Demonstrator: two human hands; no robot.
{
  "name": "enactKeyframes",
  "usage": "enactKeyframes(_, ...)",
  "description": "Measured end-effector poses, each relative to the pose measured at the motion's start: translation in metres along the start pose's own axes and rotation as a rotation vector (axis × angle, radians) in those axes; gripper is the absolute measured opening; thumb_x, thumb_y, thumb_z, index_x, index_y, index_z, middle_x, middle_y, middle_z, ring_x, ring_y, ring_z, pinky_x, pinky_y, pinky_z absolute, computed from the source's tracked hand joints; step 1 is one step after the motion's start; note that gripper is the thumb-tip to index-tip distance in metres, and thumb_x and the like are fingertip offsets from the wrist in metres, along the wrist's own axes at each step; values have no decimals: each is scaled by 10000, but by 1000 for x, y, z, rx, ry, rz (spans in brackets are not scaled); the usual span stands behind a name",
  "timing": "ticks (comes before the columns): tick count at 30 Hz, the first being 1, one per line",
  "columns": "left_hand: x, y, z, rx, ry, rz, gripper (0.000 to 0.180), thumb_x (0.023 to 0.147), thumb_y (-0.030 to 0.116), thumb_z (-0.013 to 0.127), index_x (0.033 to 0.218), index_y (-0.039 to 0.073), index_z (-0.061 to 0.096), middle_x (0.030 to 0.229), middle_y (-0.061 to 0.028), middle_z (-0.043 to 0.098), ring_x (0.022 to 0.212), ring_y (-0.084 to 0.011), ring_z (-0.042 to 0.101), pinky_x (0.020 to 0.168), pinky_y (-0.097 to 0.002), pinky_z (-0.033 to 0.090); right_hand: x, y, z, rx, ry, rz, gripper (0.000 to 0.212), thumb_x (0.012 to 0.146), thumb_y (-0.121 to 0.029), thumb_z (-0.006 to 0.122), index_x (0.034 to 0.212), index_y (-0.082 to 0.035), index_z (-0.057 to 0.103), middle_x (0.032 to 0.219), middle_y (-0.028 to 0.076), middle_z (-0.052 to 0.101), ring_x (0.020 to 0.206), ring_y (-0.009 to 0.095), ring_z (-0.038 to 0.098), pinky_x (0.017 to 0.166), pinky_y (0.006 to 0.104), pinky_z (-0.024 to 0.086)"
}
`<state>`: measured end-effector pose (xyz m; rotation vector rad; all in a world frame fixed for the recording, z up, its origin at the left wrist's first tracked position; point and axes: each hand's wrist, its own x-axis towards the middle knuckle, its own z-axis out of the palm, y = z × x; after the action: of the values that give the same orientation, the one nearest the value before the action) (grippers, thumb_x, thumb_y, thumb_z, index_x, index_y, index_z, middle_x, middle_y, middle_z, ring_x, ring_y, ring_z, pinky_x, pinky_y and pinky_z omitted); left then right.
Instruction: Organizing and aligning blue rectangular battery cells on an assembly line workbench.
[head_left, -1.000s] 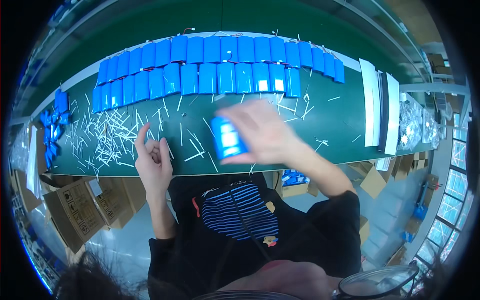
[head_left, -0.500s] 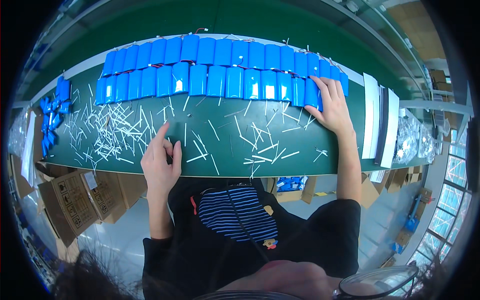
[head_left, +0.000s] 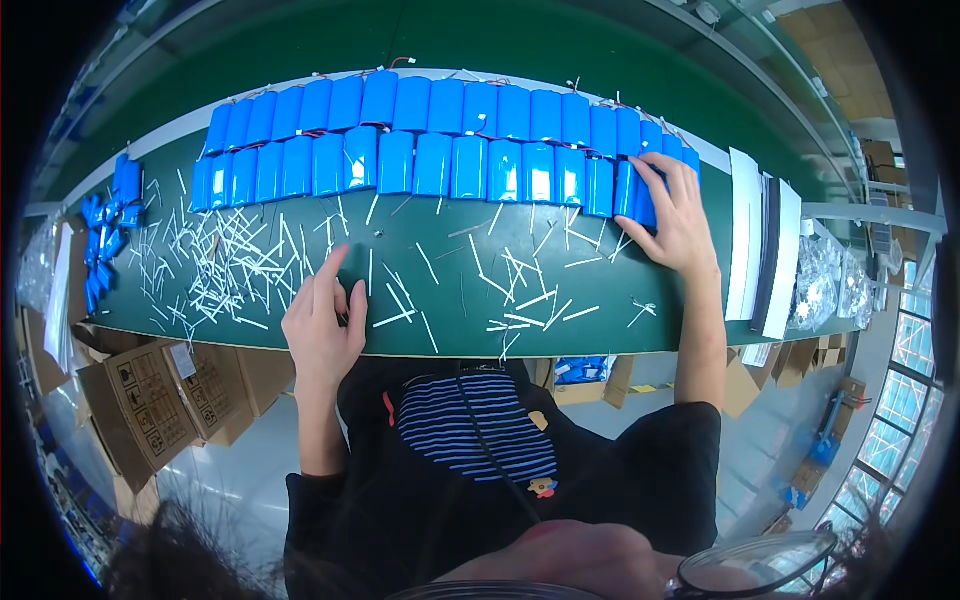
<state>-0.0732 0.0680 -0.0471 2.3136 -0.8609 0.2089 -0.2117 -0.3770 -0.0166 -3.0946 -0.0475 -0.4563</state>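
Loosely curled and holding nothing visible, the left hand (head_left: 325, 318) hung at the near edge of the green table (head_left: 650, 280), index finger out and thumb apart, perhaps to stay clear of the working side. Its folded fingertips were hidden from above. Past it lay scattered white strips (head_left: 581, 312), heaped thickest on the left, where single pieces were hard to tell apart. Farther over, the right hand (head_left: 662, 208) grasped the end pack (head_left: 644, 205) lengthwise, thumb at its near edge and fingers at the far one, probably because that span kept it square with its neighbours. How firmly it pressed, I could not tell; the palm and fingers covered the pack's right side.

That blue pack stood at the right end of the front row (head_left: 469, 168), set close side by side, seemingly for even spacing. Behind came the back row (head_left: 412, 105), its right end partly hidden by the fingers. Between the rows showed a white connector (head_left: 481, 119); most wires were tucked out of sight.
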Motion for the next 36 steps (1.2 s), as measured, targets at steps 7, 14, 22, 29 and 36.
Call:
enactKeyframes(7, 1, 1, 0, 10, 8, 19, 461, 935, -30, 716, 1389, 41, 691, 719, 29, 456, 632, -127, 421, 599, -254, 368, 8, -1, -1, 26, -4, -44, 639, 860, -379, 824, 1395, -60, 681, 1420, 136, 604, 1252, 351, 578, 1134, 483, 466)
enactKeyframes(14, -1, 0, 0, 21, 6, 5, 444, 937, -21, 718, 1374, 55, 703, 724, 28, 461, 635, -125, 423, 603, -254, 368, 12, -13, -7, 5, 21, 19, 608, 800, -321, 876, 1321, -41, 737, 1389, 115, 627, 1224, 321, 607, 1102, 441, 508)
enactKeyframes(22, 2, 0, 0, 4, 14, 51, 420, 932, -19, 721, 1344, 63, 720, 737, 28, 475, 638, -125, 430, 609, -251, 369, 26, -12, -28, -135, -171, -38, 566, 892, -367, 809, 1334, -25, 725, 1414, 132, 631, 1275, 330, 596, 1108, 413, 504)
enactKeyframes(29, 1, 0, -2, 4, -6, 43, 427, 918, -13, 733, 1337, 70, 725, 743, 30, 490, 640, -129, 439, 614, -258, 382, 50, -1, -12, 396, 57, 245, 613, 1029, -480, 642, 1466, -51, 655, 1527, 151, 591, 1374, 375, 567, 1169, 460, 460)
enactKeyframes(36, 3, 5, -3, -66, 91, 61, 380, 854, -14, 754, 1223, 75, 767, 714, 27, 538, 642, -174, 493, 619, -303, 436, 54, 0, 33, 216, 67, 253, 516, 1054, -332, 647, 1484, -47, 615, 1458, 188, 632, 1295, 382, 610, 1133, 439, 472)
